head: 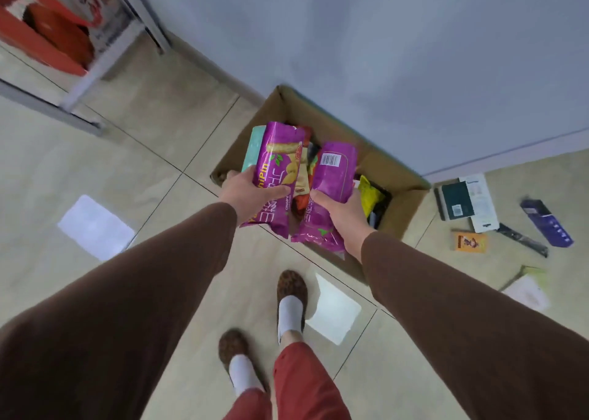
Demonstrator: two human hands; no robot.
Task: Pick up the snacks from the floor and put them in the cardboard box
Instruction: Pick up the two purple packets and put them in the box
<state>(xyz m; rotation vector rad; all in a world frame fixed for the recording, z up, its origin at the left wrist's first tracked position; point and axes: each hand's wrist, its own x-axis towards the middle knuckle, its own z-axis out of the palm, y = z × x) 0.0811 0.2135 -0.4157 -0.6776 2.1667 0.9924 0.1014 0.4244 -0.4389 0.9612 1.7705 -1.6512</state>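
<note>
Head view looks straight down on both hands held over the open brown cardboard box (411, 202), which stands on the beige tiled floor (134, 151) against a grey wall. The left hand (251, 193) grips a glossy purple foil snack bag (280, 170) printed with crisps, with a pale teal packet (253, 147) tucked behind it; the right hand (341, 212) grips a second purple foil bag (334, 177), barcode side up. Both sets of fingers are wrapped round the lower halves of their bags, whose long axes run away from the wrists, toward the far wall. The box mouth lies directly below and just beyond the fingers, already holding crinkled packets, a yellow one (369, 196) among them. Judging from this, letting go would drop the soft, light bags straight in. More flat packets (468, 202) lie on the floor well to the right of the right hand.
</note>
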